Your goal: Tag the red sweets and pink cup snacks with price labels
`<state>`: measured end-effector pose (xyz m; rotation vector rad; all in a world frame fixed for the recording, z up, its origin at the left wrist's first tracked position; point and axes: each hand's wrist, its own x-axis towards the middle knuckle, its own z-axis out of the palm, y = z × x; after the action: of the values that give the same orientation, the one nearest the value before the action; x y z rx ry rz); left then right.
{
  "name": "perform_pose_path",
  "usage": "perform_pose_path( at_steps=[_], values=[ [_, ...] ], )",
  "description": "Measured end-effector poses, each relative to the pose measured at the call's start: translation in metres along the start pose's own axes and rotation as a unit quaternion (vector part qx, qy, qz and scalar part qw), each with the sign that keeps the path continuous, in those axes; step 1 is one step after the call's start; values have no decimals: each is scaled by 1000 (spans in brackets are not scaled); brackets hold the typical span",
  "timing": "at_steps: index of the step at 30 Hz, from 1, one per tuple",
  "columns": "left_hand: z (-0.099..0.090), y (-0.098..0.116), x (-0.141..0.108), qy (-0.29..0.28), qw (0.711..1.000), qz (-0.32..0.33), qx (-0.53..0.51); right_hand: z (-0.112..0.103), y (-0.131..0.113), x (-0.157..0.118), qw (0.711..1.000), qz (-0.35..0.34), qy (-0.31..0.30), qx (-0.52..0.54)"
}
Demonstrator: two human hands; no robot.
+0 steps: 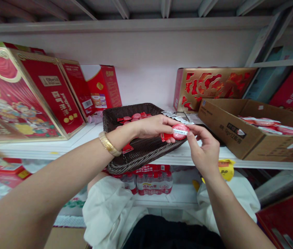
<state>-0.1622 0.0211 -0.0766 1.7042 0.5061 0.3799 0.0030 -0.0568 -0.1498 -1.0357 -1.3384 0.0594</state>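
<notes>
My left hand is closed around a small round red packet, over the right part of the basket. Across the packet's face lies a white barcode label. At the label's right end, my right hand pinches the packet's edge between thumb and forefinger. Beneath my left hand, a dark wicker basket holds several similar red packets, partly hidden by my wrist. Just behind my hands, a strip of white striped labels lies at the basket's right side.
An open cardboard box with several red and white packs stands on the shelf at right. Behind it is a gold and red gift box. Large red boxes fill the left. Bottled water packs sit on the shelf below.
</notes>
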Motion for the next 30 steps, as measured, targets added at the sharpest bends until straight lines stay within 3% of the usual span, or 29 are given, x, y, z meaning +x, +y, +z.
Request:
perform_pose_path(
  at_steps=[13,18,25,30],
  values=[
    [0,1,0,-8,1000,0,18,0,0,0,1000,5,1,-2],
    [1,6,-4,5,999,-14,38,-4,-4,-1,999,3,32,-9],
    [17,33,3,39,995,-41,80,-40,-5,12,996,-8,87,-25],
    [49,63,49,55,994,5,97,-82,6,41,985,-25,162,-55]
  ],
)
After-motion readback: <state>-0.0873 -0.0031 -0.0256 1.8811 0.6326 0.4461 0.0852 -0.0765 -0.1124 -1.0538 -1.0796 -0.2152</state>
